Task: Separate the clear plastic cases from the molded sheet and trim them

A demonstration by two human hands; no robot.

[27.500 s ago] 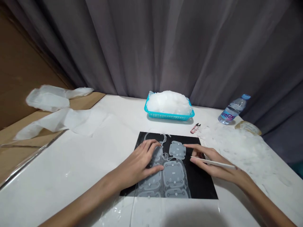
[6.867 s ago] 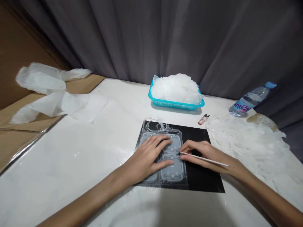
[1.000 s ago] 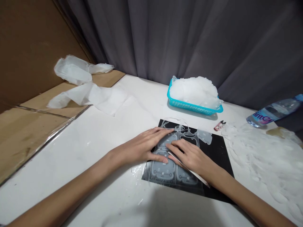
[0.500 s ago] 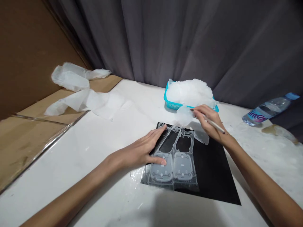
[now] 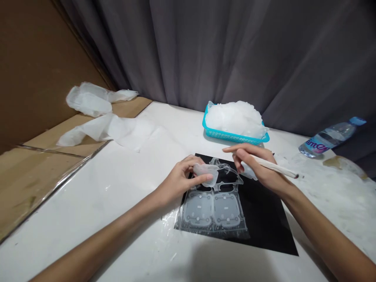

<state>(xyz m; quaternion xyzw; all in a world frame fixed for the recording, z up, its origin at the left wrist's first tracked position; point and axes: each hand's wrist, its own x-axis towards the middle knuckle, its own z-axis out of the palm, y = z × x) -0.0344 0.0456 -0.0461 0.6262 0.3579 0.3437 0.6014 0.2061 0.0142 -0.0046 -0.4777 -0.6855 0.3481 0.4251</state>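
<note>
My left hand (image 5: 188, 178) is closed, thumb against fingers, round a small translucent moulded piece (image 5: 210, 176) above a black sheet (image 5: 264, 219). Below that hand, a clear sheet (image 5: 213, 211) with two rounded rectangular shapes and cut-out frames lies on the black one. My right hand (image 5: 255, 164) grips a slender white pen-like tool (image 5: 276, 168) across the palm, its dark end pointing right and the other end hidden by the fingers. The index finger of that hand stretches out to the left. Another translucent piece (image 5: 249, 172) shows beneath the right hand.
A turquoise basket (image 5: 220, 135) heaped with white translucent pieces (image 5: 235, 117) stands at the back. On the right are a water bottle (image 5: 329, 139) and a cloudy plastic sheet (image 5: 331, 188). Crumpled film (image 5: 117, 129) and cardboard (image 5: 53, 156) lie left; a grey curtain (image 5: 188, 51) hangs behind.
My left hand, flat on the clear sheet before, now pinches a moulded piece. My right hand has drawn back slightly from the basket, and the translucent piece by its fingertips is no longer seen there.
</note>
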